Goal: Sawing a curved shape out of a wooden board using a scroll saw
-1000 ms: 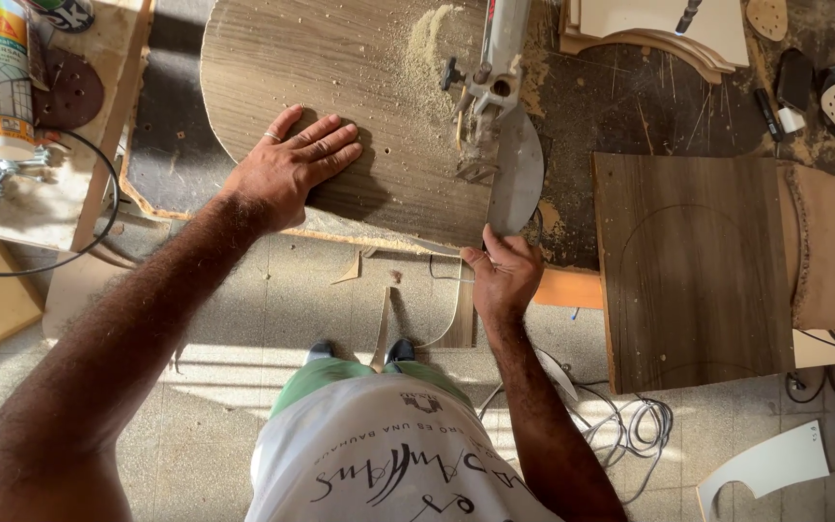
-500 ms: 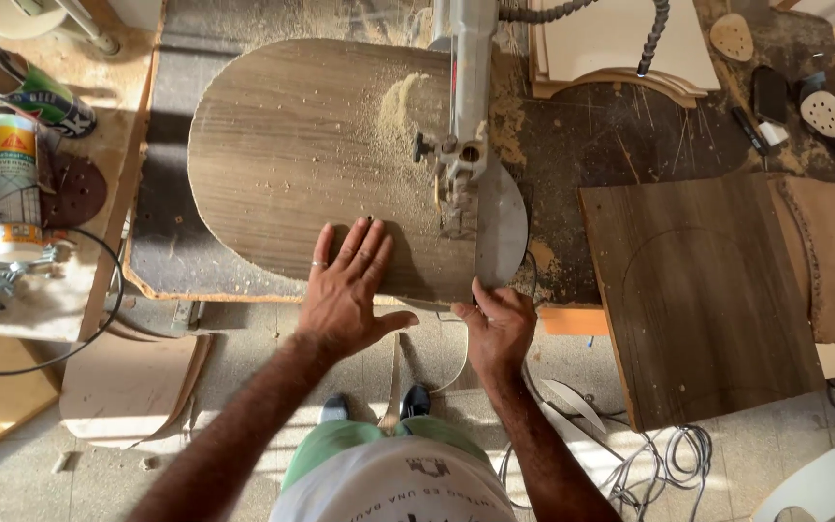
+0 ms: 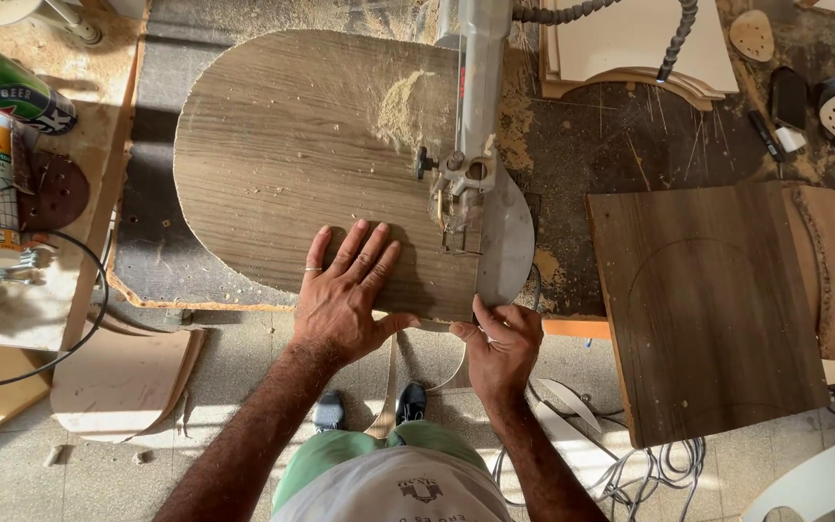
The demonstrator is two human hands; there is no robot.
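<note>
Panel [image 3: 292, 155], wood-grain with rounded far end, flat on saw table [image 3: 572, 164]. Left hand [image 3: 345, 295] spread palm-down on its near edge, fingers wide, gripping nothing. Right hand [image 3: 504, 343] just beside, thumb and fingers pinching panel's near corner. Saw blade guide [image 3: 461, 188] directly beyond right hand. Sawdust [image 3: 403, 106] farther on.

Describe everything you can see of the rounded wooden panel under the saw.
The wooden panel looks like grey-brown veneered board with lengthwise grain, rounded at its left end. It lies flat on the saw table, sawdust heaped near the blade. The left hand presses flat on its near edge; the right hand grips the near corner beside the blade.
</note>
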